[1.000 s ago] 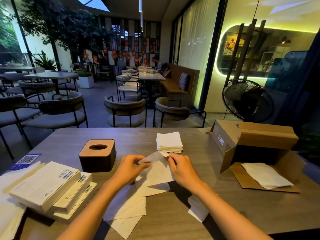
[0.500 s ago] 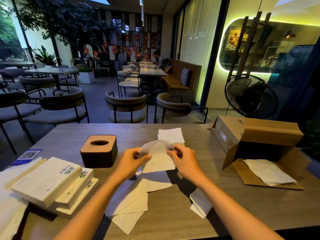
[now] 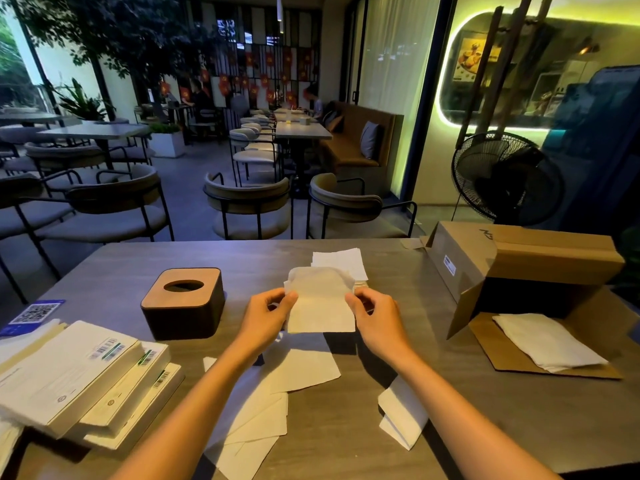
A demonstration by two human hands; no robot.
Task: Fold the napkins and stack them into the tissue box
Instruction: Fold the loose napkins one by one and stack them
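A white napkin (image 3: 320, 303) hangs above the table, folded over at its top edge. My left hand (image 3: 266, 317) pinches its left side and my right hand (image 3: 375, 318) pinches its right side. Behind it lies a stack of folded napkins (image 3: 341, 263). The dark tissue box (image 3: 183, 304) with a wooden lid and oval slot stands to the left. Several unfolded napkins (image 3: 273, 403) are spread on the table under my forearms, and one folded napkin (image 3: 403, 415) lies near my right arm.
Packs of napkins (image 3: 79, 379) are stacked at the front left beside a QR card (image 3: 34, 313). An open cardboard box (image 3: 523, 271) lies on its side at the right, a white napkin (image 3: 547, 341) on its flap. Chairs stand beyond the table's far edge.
Both hands have lifted the napkin off the table and raised it, and its top edge is now folded over. The camera has tilted up a little.
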